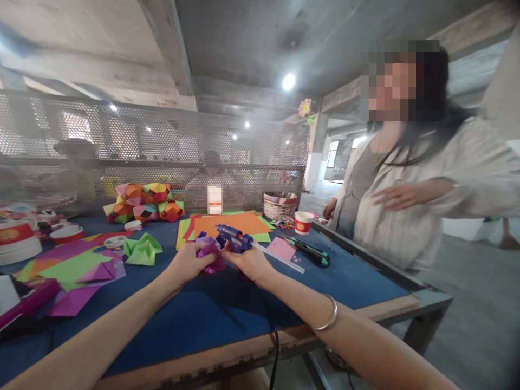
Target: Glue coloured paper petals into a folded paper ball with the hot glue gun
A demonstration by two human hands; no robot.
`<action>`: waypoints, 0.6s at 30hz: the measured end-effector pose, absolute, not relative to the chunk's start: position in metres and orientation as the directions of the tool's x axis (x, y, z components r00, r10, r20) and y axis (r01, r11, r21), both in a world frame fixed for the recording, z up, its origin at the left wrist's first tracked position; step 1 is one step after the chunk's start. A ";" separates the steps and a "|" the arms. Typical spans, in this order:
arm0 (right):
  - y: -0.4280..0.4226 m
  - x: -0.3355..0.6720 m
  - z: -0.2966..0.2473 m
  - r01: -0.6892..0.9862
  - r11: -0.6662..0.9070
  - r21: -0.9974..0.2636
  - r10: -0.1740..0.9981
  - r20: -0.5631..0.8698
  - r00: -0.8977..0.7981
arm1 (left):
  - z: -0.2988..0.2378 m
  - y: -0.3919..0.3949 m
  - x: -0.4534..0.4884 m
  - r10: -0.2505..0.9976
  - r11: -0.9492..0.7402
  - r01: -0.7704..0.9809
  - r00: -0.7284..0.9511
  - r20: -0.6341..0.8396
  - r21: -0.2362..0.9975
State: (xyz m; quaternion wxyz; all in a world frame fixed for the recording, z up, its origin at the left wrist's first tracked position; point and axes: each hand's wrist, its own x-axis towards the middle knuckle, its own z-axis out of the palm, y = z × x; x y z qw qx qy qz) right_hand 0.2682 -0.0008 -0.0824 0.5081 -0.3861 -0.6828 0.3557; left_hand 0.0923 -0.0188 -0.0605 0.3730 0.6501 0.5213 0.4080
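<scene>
My left hand [190, 261] pinches a folded purple paper piece [212, 257] above the blue tabletop. Close beside it, my right hand [248, 262] is wrapped round a blue hot glue gun [234, 237], whose nozzle points to the left over the paper. A clear glue stick [284, 260] sticks out from the back of the gun. Whether the nozzle touches the paper, I cannot tell. A black cord [273, 336] runs from beneath my right hand down over the table's front edge. My right fingers are partly hidden.
Coloured sheets [231, 223] lie behind my hands. A green-black utility knife [309, 251] and paper cup [303, 222] lie to the right; folded paper balls [142, 202], a green folded piece [143, 249] and loose papers [73, 273] to the left. A person [406, 179] stands at the table's right side.
</scene>
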 end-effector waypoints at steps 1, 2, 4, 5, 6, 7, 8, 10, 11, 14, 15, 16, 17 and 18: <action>-0.002 0.268 -0.082 0.158 0.439 -0.884 0.893 0.412 -0.179 | -0.060 -0.019 0.092 0.980 -0.192 0.393 0.124 0.155 0.899; -0.003 0.268 -0.081 0.157 0.427 -0.891 0.899 0.400 -0.179 | -0.060 -0.018 0.092 0.977 -0.209 0.421 0.125 0.172 0.883; -0.006 0.267 -0.079 0.160 0.418 -0.894 0.904 0.390 -0.177 | -0.062 -0.017 0.092 0.966 -0.258 0.496 0.126 0.225 0.829; -0.008 0.267 -0.078 0.162 0.413 -0.896 0.906 0.385 -0.175 | -0.063 -0.017 0.092 0.958 -0.285 0.537 0.125 0.259 0.794; -0.009 0.267 -0.078 0.169 0.408 -0.897 0.908 0.379 -0.177 | -0.064 -0.016 0.092 0.947 -0.312 0.575 0.123 0.297 0.756; -0.009 0.266 -0.078 0.179 0.402 -0.898 0.911 0.373 -0.177 | -0.066 -0.016 0.092 0.935 -0.336 0.607 0.123 0.332 0.720; -0.010 0.266 -0.078 0.191 0.394 -0.899 0.915 0.363 -0.177 | -0.068 -0.016 0.092 0.923 -0.356 0.633 0.125 0.363 0.688; -0.010 0.266 -0.078 0.214 0.378 -0.901 0.922 0.347 -0.169 | -0.070 -0.017 0.094 0.908 -0.376 0.672 0.129 0.398 0.638; -0.010 0.266 -0.079 0.223 0.373 -0.900 0.925 0.344 -0.161 | -0.071 -0.017 0.095 0.905 -0.375 0.690 0.129 0.405 0.619; -0.009 0.265 -0.081 0.258 0.380 -0.888 0.925 0.362 -0.114 | -0.072 -0.020 0.099 0.903 -0.360 0.733 0.118 0.413 0.577; -0.009 0.265 -0.082 0.273 0.391 -0.879 0.920 0.378 -0.103 | -0.071 -0.020 0.100 0.904 -0.355 0.742 0.116 0.412 0.569; -0.009 0.264 -0.082 0.286 0.404 -0.869 0.914 0.393 -0.095 | -0.071 -0.021 0.100 0.904 -0.352 0.748 0.116 0.411 0.563; -0.009 0.263 -0.083 0.293 0.416 -0.861 0.908 0.409 -0.087 | -0.070 -0.021 0.101 0.904 -0.351 0.751 0.115 0.413 0.559; -0.009 0.263 -0.083 0.294 0.425 -0.856 0.904 0.420 -0.084 | -0.069 -0.022 0.101 0.901 -0.353 0.751 0.113 0.418 0.558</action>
